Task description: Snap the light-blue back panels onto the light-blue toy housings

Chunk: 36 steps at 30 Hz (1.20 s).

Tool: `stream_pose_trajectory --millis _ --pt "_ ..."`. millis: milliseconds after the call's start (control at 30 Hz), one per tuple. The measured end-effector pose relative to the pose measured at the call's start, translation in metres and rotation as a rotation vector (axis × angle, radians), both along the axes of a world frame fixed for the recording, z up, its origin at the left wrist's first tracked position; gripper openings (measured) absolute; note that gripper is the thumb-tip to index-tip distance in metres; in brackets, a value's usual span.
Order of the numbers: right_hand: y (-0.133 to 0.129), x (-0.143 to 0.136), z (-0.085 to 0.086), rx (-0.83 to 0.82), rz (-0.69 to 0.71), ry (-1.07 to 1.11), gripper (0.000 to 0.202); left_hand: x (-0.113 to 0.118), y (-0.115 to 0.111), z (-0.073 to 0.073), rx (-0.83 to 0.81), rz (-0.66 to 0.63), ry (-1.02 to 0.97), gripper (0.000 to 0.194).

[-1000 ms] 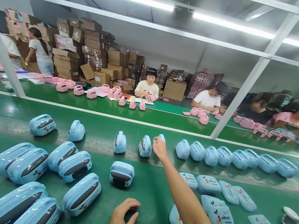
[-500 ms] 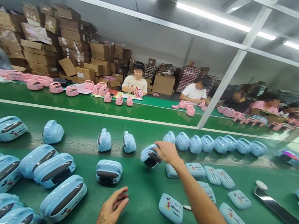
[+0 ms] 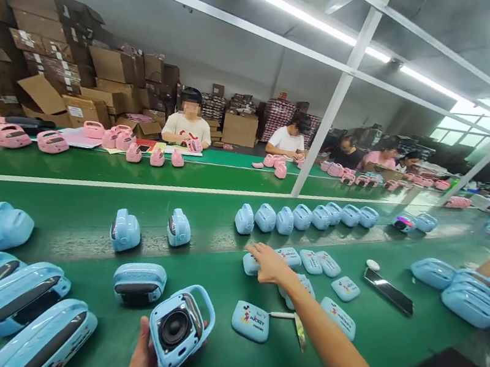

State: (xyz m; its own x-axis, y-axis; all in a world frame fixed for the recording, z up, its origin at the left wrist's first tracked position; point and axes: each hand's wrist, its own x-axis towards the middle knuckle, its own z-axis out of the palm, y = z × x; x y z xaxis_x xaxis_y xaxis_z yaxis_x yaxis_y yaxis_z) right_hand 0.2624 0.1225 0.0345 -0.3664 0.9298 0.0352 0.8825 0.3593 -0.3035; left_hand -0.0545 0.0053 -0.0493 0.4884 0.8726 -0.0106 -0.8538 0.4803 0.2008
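Left hand [image 3: 146, 361] grasping light-blue rounded plastic speaker body with loop handle [image 3: 181, 327] from below, over green work surface [image 3: 216, 365]; round black driver [image 3: 174, 328] faces wearer. Right hand [image 3: 270, 265] over light-blue flat plastic cover [image 3: 250, 265], fingers extended; cannot tell whether they grip it. Cover with mouse print [image 3: 251, 322] lies between hands, thin white stick [image 3: 282, 315] at its edge.

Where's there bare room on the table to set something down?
One bare patch lies between the held speaker in the left hand and the right forearm, this side of the Mickey panel. Another lies between the phone and the near edge of the green table. Crowded: near left, where blue speakers bunch together, and around the right hand, among panels.
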Motion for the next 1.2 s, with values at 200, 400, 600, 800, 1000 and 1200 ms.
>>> stream_pose_trajectory --millis 200,400,600,800,1000,1200 --pt "0.009 0.015 -0.007 -0.014 0.127 -0.31 0.083 -0.007 -0.002 -0.01 -0.165 0.153 0.171 0.047" --pt "0.011 0.023 -0.002 0.015 0.174 -0.4 0.071 -0.014 -0.002 -0.011 -0.198 0.17 0.292 0.043" --pt "0.005 0.015 -0.012 0.03 0.165 -0.414 0.072 -0.007 -0.001 -0.02 -0.218 0.237 0.295 0.04" --pt "0.0 0.008 -0.021 0.047 0.086 -0.331 0.073 0.007 -0.007 -0.007 -0.284 0.343 0.32 0.041" --pt "-0.007 0.002 -0.012 0.119 -0.062 -0.116 0.072 0.001 -0.01 0.009 -0.301 0.396 0.445 0.053" --pt "-0.058 -0.065 -0.009 -0.074 -0.116 0.603 0.059 0.007 -0.01 0.021 -0.202 0.364 0.623 0.072"
